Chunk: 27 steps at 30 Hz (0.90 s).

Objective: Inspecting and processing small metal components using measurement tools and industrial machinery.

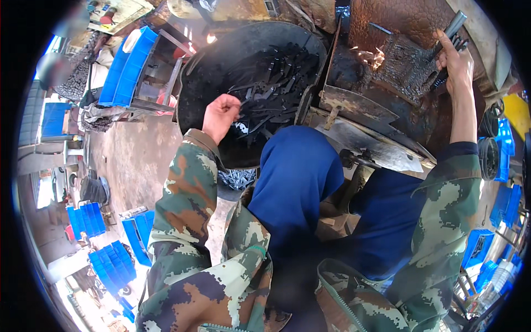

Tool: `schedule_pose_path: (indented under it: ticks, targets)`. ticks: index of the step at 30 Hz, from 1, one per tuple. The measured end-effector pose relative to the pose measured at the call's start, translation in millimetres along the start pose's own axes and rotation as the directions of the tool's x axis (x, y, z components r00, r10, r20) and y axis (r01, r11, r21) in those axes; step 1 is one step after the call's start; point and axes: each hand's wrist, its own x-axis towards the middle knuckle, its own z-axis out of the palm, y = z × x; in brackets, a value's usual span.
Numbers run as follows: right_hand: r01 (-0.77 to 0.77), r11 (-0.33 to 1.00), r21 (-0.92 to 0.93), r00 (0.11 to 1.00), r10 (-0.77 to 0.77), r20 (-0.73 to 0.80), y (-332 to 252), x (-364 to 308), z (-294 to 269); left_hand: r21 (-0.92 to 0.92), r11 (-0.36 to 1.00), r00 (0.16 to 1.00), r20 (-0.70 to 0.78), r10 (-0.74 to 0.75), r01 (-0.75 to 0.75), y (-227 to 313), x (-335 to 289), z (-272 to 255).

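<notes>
My left hand [221, 116] is closed in a pinch above a round dark metal pan [191, 83]. Many thin blackened metal strips [279, 83] lie heaped in that pan. One strip end shows close to my fingertips, but what they hold, if anything, is too small to make out. At the upper right, my right hand [458, 63] is wrapped round a grey metal rod [457, 23]. Under it is a wet, oily brown machine surface [401, 66], with a small bright spot [373, 57] on its left part. Dark metal pieces beside my right fingers are partly hidden.
A worn metal ledge [359, 105] edges the machine, next to the pan. Below the pan, a container of shiny metal pieces [238, 179] partly shows. Blue crates [128, 66] stand on a rack at the left, with more [112, 265] lower left and at the right [504, 205].
</notes>
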Motion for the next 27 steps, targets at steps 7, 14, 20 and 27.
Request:
schedule_pose_path:
  ticks: [7, 14, 20, 27]
  targets:
    - [-0.025, 1.0, 0.011, 1.0, 0.025, -0.003, 4.0, -0.1, -3.2, 0.585, 0.742, 0.945, 0.215, 0.246, -0.327, 14.7, 0.2, 19.4]
    - [-0.019, 1.0, 0.002, 1.0, 0.019, 0.0, -2.5, 0.1, 1.1, 0.647, 0.653, 0.918, 0.233, 0.322, -0.394, 10.9, -1.3, 34.0]
    - [-0.026, 0.998, 0.052, 0.999, 0.024, 0.026, -5.4, -3.5, -0.7, 0.566, 0.662, 0.869, 0.269, 0.415, -0.491, 0.9, 3.2, 28.9]
    - [-0.022, 0.999, 0.026, 1.0, 0.022, 0.006, -6.4, -8.6, 6.3, 0.189, 0.96, 0.978, -0.004, 0.21, -0.205, -16.1, 13.1, 5.0]
